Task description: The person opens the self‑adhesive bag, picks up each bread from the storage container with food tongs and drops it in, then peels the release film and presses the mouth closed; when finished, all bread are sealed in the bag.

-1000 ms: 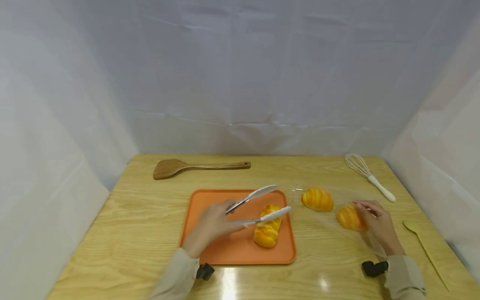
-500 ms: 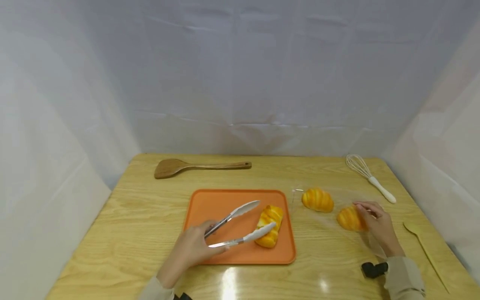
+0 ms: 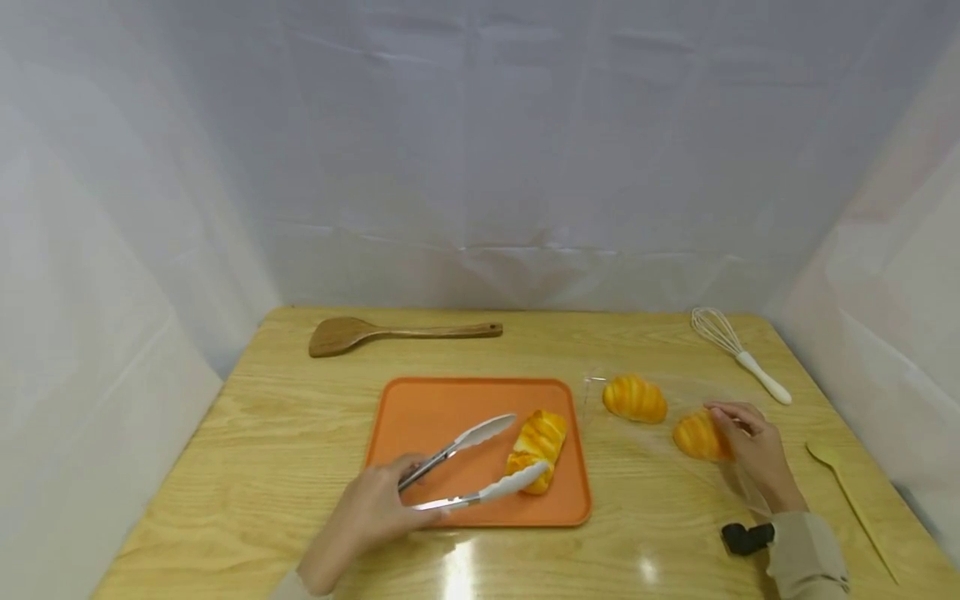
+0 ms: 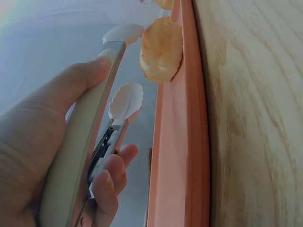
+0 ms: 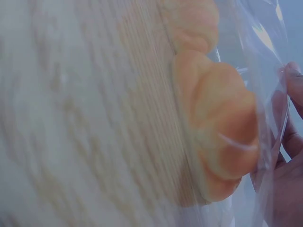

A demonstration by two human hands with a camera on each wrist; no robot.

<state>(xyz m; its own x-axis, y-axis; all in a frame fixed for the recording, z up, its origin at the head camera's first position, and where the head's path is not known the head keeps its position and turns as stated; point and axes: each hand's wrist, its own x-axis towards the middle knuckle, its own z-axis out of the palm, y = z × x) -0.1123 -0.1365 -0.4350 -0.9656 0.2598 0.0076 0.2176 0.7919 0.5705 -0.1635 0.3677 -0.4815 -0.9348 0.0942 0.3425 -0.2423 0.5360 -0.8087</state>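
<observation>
My left hand (image 3: 375,504) grips metal tongs (image 3: 483,429) with white scalloped heads, spread apart with nothing between them. A golden bread roll (image 3: 543,433) lies at the right end of the orange tray (image 3: 442,404). One tong head overlaps the roll in the head view. In the left wrist view, the tongs point toward the roll (image 4: 162,49). At the right, my right hand (image 3: 757,450) pinches the edge of a clear plastic bag (image 5: 272,118). Inside the bag lie two croissant-shaped breads; the near bread (image 3: 697,435) is beside my fingers, the far bread (image 3: 634,398) left of it.
A wooden spatula (image 3: 405,332) lies along the back of the table (image 3: 247,433). Toward the back right is a white-handled whisk (image 3: 738,354). A long yellowish spoon (image 3: 847,496) lies along the right side. White sheets (image 3: 480,150) surround the table.
My left hand has drawn the spread tongs back to the left and toward me, off the roll's right side. The roll stays on the tray. My right hand has kept its place at the bag.
</observation>
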